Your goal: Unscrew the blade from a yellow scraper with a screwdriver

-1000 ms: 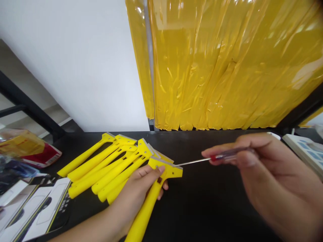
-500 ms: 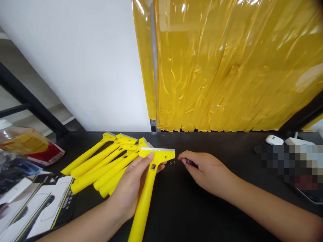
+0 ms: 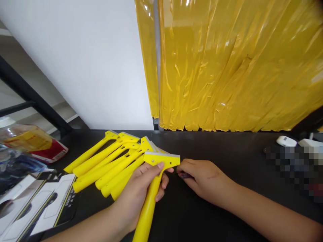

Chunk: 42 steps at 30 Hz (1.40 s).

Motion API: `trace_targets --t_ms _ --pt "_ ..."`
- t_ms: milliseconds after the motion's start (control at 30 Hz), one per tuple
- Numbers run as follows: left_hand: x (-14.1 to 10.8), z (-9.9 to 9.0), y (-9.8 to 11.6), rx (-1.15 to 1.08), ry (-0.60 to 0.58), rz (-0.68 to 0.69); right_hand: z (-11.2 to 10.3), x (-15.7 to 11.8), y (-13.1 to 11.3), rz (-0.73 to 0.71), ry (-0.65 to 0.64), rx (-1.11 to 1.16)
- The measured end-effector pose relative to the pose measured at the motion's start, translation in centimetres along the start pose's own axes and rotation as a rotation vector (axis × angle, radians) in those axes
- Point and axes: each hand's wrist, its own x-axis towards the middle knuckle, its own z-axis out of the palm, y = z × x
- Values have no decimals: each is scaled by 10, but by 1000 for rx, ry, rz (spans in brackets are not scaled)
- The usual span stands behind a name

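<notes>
My left hand [image 3: 141,188] is wrapped round the handle of a yellow scraper [image 3: 147,215], thumb on its neck just below the head. The scraper's head has a pale metal strip along the top edge, a screw in the left hole and a dark hole at the right. My right hand [image 3: 202,173] is closed in a pinch beside the head's right end. From its fingers shows a small dark purple tool [image 3: 186,175], mostly hidden, so its kind is unclear. Several more yellow scrapers [image 3: 96,153] lie in a fanned pile left of my left hand.
Printed white-and-black card packages [image 3: 50,211] and a bottle with a red and yellow label [image 3: 42,143] are at the left on the black table [image 3: 217,222]. A small white device [image 3: 286,141] lies at the far right. Yellow plastic film [image 3: 214,84] hangs behind.
My right hand has come up to the scraper head's right end. The small screw and ring seen on the table between my hands no longer show. The scraper sits slightly lower and further right.
</notes>
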Motion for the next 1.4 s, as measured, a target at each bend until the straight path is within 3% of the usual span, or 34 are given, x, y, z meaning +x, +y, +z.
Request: trace_targets --t_ms 200,367,533,667,800,1100,1400 --pt "-4 0 -5 20 -23 -24 -5 -10 -6 101 26 107" --pt "-10 3 -4 -33 -102 -71 -24 -5 -23 284 47 392" --pt "-12 4 -4 -53 -105 -73 -43 -3 -25 418 104 664" --pt "-12 2 -7 -46 -110 -71 -37 -5 -26 534 72 1129" --pt "-10 2 -9 -55 -112 -38 -25 -5 -35 602 -24 1315" --pt "-7 4 -13 -97 -165 -2 -19 -7 -42 672 -43 1553" --pt "-8 5 -7 -66 -149 66 -18 -13 -38 595 -7 1690"
